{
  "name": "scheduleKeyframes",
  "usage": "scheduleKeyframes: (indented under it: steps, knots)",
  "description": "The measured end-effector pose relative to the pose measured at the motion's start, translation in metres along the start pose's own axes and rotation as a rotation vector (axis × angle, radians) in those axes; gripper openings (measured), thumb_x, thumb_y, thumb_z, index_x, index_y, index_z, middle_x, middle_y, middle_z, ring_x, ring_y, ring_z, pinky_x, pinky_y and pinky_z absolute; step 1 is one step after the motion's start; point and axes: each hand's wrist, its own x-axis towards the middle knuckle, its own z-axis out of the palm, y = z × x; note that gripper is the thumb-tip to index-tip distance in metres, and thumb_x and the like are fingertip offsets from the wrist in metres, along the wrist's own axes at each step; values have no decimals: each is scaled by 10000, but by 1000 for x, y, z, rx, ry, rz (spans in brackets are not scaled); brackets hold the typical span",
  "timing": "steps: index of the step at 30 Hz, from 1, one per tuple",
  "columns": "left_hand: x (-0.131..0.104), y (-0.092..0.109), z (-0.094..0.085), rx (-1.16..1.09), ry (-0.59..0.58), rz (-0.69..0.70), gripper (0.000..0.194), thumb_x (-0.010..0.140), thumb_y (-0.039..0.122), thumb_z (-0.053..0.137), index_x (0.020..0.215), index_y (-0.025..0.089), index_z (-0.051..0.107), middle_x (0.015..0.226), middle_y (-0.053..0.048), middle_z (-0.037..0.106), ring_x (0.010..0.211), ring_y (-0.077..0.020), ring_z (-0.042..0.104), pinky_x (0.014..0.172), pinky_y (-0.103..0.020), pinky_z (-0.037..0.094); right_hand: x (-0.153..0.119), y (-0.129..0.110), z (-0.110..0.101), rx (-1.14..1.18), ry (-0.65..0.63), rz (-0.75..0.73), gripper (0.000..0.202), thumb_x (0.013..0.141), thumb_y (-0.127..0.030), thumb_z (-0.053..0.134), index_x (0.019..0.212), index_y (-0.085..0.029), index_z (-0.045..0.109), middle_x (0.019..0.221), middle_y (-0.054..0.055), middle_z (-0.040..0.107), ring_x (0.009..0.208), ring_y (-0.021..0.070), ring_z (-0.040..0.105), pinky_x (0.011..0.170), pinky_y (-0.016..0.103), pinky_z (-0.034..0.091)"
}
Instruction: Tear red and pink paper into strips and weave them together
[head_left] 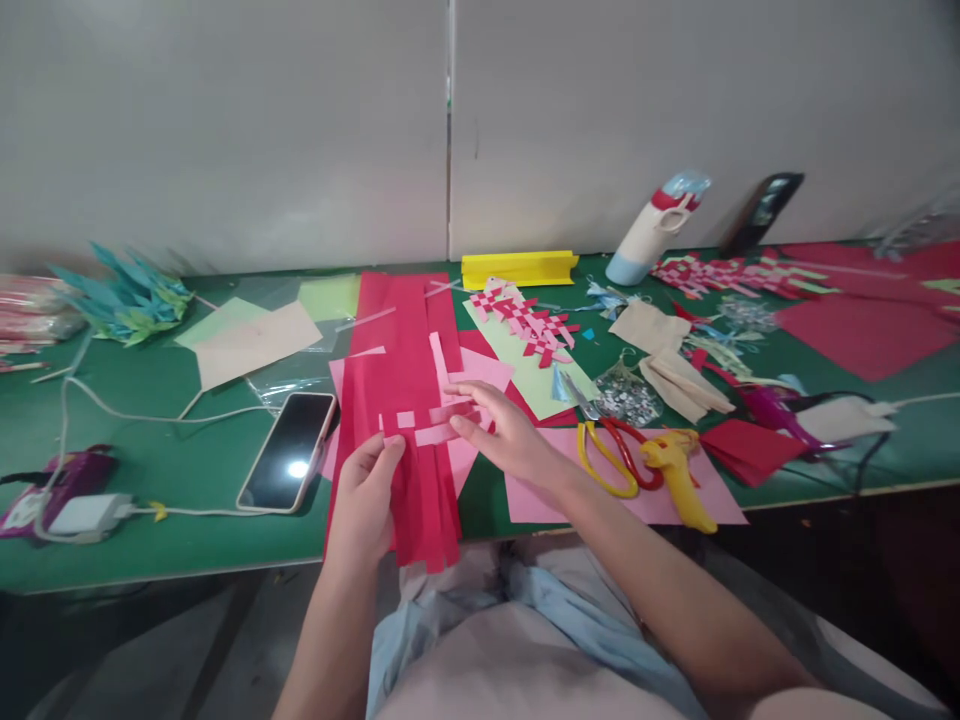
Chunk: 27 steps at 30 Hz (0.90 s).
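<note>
Red paper strips [426, 500] lie lengthwise in front of me, with pink paper strips [430, 437] woven across them in a small checked patch. My left hand [366, 495] pinches the left edge of this weave between thumb and fingers. On the other side, my right hand [504, 432] has its thumb and fingers closed on the right end of a pink strip. One more pink strip [438, 358] points away from me, above the patch. Underneath are larger red sheets [382, 330] and pink sheets [487, 372].
A phone [289, 450] and white cable lie left. Right are scissors [609, 462], a yellow glue gun [679, 480] and a bag of gems [628, 392]. Finished weaves [529, 322], yellow folded paper [519, 269] and a bottle [656, 232] stand behind, near the grey wall.
</note>
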Motion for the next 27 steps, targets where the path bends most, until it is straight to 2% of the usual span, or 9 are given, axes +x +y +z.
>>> scheduleKeyframes:
  steps: [2,5,7,9,13,16,21,23,27]
  knots:
    - [-2,1,5,-27,-24,-29,273,660,399,735,811,187,653,694,7,676,666,-162,650,595,-242,490,6,-3,-10,-24,-86,3,282,909,-374,484,1113,-218,601,1209,81,594,1189,208,507,1011,377,400]
    - [-2,-6,10,-58,-37,-56,257,654,384,743,785,183,653,684,6,682,700,-174,668,624,-253,508,12,-1,-19,-34,-219,65,263,895,-387,490,909,-170,639,942,57,646,926,181,584,837,307,450]
    - [-2,-12,13,-84,-54,-72,262,652,373,751,795,175,657,703,-5,694,740,-185,678,662,-265,518,13,4,-22,-50,-275,122,285,877,-408,499,785,-155,595,745,6,570,718,132,525,680,253,416]
    - [-3,-19,15,-94,-117,-78,292,644,335,770,851,160,664,760,-25,713,788,-190,684,712,-272,520,14,10,-22,-67,-303,157,322,863,-433,500,691,-161,514,645,-35,442,613,98,414,583,229,340]
    - [-4,-32,15,-69,-230,-109,377,638,261,794,962,135,648,853,-63,733,791,-188,691,747,-290,523,14,20,-21,-88,-333,173,345,847,-428,492,626,-180,398,618,-52,302,588,89,317,549,226,269]
    - [-5,-38,15,-53,-205,-117,383,633,266,802,954,136,640,848,-64,737,763,-187,695,747,-307,530,15,24,-23,-92,-351,166,326,835,-392,486,610,-184,374,611,-50,292,593,92,312,555,227,264]
    - [-5,-40,15,-41,-199,-106,402,633,291,802,971,144,641,841,-58,740,762,-196,700,753,-320,536,18,27,-32,-131,-400,181,287,830,-369,471,625,-169,449,592,-46,356,574,89,318,557,231,264]
    - [-6,-40,15,-30,-193,-97,391,636,292,801,963,147,644,831,-49,739,748,-188,699,750,-315,538,18,25,-36,-165,-447,200,316,822,-396,491,610,-170,434,577,-51,323,554,81,286,535,230,235]
    - [-7,-42,15,-27,-185,-95,390,646,299,796,967,145,639,835,-48,740,733,-188,697,722,-310,543,21,22,-42,-223,-567,222,417,781,-455,560,583,-188,308,581,-66,213,539,68,202,509,236,158]
